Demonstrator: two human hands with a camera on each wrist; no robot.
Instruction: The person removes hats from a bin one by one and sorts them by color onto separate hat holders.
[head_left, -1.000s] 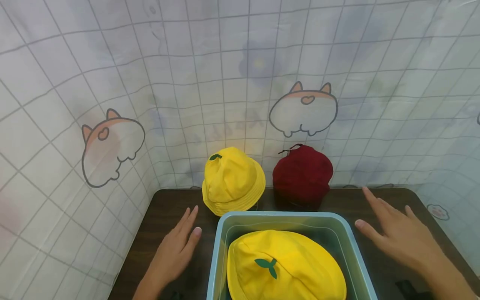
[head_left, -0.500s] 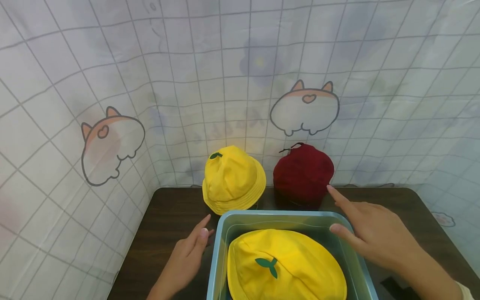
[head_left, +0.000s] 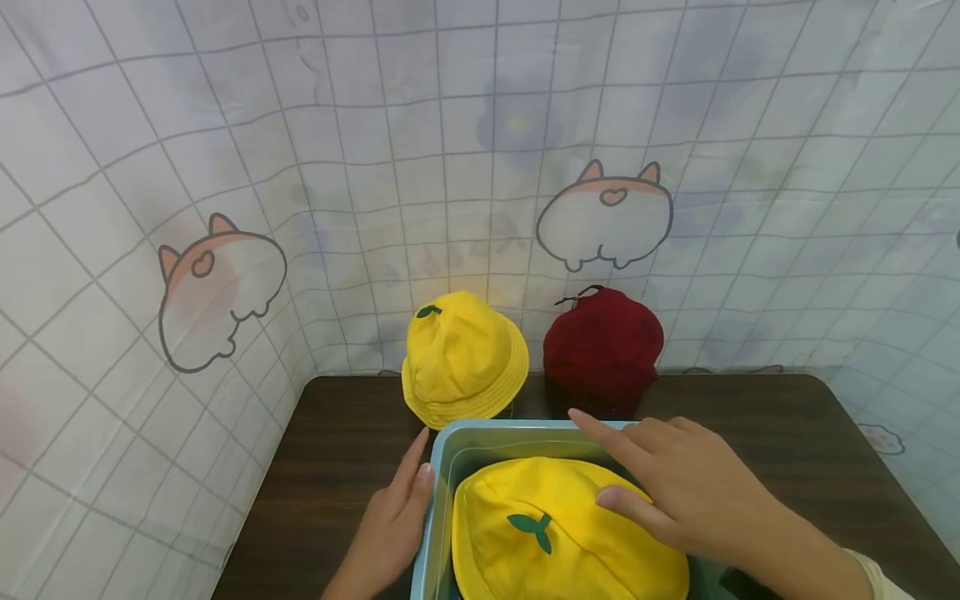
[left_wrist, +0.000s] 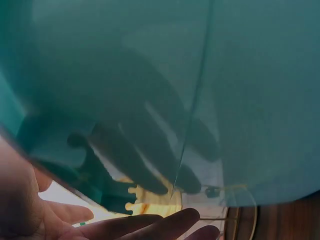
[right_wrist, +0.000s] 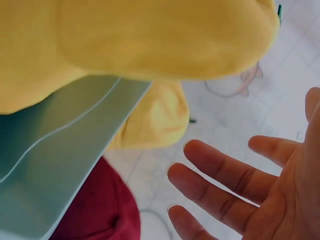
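Note:
A yellow hat [head_left: 517,508] with a green sprout patch lies in a light blue plastic bin [head_left: 480,427] at the front of the table. My left hand [head_left: 390,525] is at the bin's left side, fingers straight; the left wrist view shows the fingers [left_wrist: 170,225] by the bin's outer wall, and whether they touch it I cannot tell. Over the bin's right part hovers my right hand [head_left: 690,483], its fingers extended and holding nothing. In the right wrist view its fingers [right_wrist: 220,195] are spread apart from the yellow hat [right_wrist: 165,40].
Behind the bin stand a second yellow bucket hat [head_left: 461,358] and a dark red cap [head_left: 603,346], side by side. The dark wooden table [head_left: 300,483] backs onto a white grid-patterned curtain [head_left: 420,167] with corgi drawings.
My right hand has moved left from beside the bin to above it. My left hand has shifted right, up to the bin's side. The hats and bin stay in place.

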